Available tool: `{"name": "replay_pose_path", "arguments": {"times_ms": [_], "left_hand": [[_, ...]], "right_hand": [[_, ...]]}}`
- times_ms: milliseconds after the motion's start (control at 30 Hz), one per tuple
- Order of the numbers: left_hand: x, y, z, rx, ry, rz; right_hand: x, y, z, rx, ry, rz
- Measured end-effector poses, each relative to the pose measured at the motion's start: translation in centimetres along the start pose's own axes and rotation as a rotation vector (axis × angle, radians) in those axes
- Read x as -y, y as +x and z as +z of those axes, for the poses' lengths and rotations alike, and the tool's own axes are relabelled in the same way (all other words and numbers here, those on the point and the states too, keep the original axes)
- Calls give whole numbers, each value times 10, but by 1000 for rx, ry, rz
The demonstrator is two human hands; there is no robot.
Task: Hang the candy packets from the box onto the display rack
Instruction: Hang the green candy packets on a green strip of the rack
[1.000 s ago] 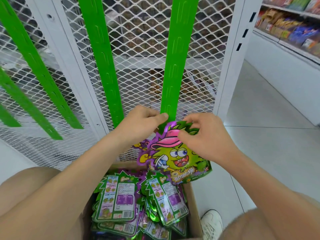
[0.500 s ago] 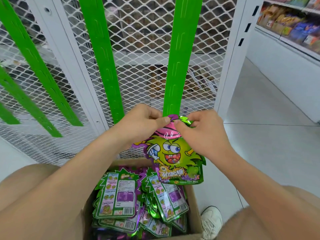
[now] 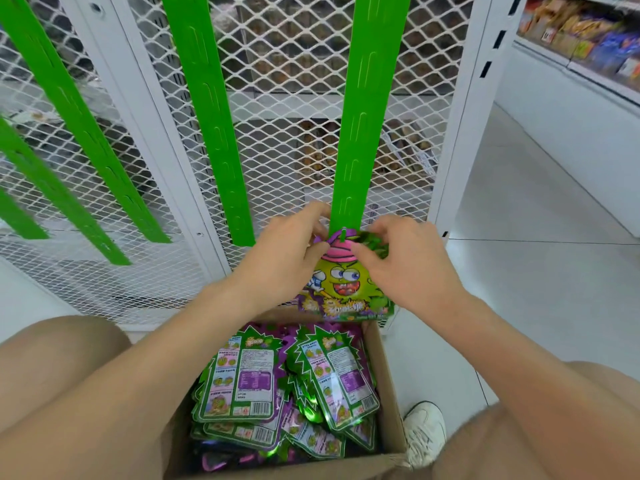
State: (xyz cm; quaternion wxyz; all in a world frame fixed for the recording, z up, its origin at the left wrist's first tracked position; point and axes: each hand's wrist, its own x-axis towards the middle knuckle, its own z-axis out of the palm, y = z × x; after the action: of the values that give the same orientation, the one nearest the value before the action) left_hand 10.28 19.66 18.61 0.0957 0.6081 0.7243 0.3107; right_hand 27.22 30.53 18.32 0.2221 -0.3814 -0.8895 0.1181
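Pale tiled floor (image 3: 536, 271) carried an open cardboard box (image 3: 389, 375), upright, piled with candy packets (image 3: 242, 379), mostly back side up. A white shoe (image 3: 424, 431) was planted just beside the box's right wall. The white mesh rack (image 3: 294, 98) stood on the floor right behind the box.

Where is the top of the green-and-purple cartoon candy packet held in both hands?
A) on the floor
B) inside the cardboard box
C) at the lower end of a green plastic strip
C: left hand and right hand hold the green-and-purple candy packet up at the end of the green plastic strip.
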Motion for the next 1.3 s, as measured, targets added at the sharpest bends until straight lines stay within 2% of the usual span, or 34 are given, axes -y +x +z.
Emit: {"name": "replay_pose_path", "arguments": {"times_ms": [67,133,167,233,267,333,400,467,533,600,733,867,1067,1167,1300], "left_hand": [[4,-10,3,-37,64,24],[6,-20,5,-171,185,80],[10,-26,7,-260,244,103],[16,-36,14,-327,315,84],[24,-42,20,-246,332,27],[44,-55,36,104,390,-137],[70,-74,55,494,476,-268],[94,-96,73,812,549,-412],[111,-116,87,983,559,-500],[122,-133,97,1028,595,-454],[123,-149,105,885,728,-180],[107,-136,93,713,712,-56],[79,-98,31,396,604,132],[68,-86,-2,194,479,91],[63,-76,-20,-72,-46,-150]], "right_hand": [[3,-7,-3,-117,-34,-36],[10,-17,-5,-224,-58,-124],[15,-21,-3,-221,-66,-173],[25,-29,5,-41,-8,-221],[30,-33,12,109,37,-229],[39,-43,30,373,74,-274],[46,-51,47,521,25,-344],[51,-55,60,608,-85,-396],[53,-56,69,668,-178,-453],[55,-56,74,717,-252,-504],[54,-53,79,785,-319,-514],[53,-47,74,787,-307,-476],[28,-34,64,816,-240,-295],[21,-30,59,864,-86,-236],[14,-28,53,907,90,-183]]}}
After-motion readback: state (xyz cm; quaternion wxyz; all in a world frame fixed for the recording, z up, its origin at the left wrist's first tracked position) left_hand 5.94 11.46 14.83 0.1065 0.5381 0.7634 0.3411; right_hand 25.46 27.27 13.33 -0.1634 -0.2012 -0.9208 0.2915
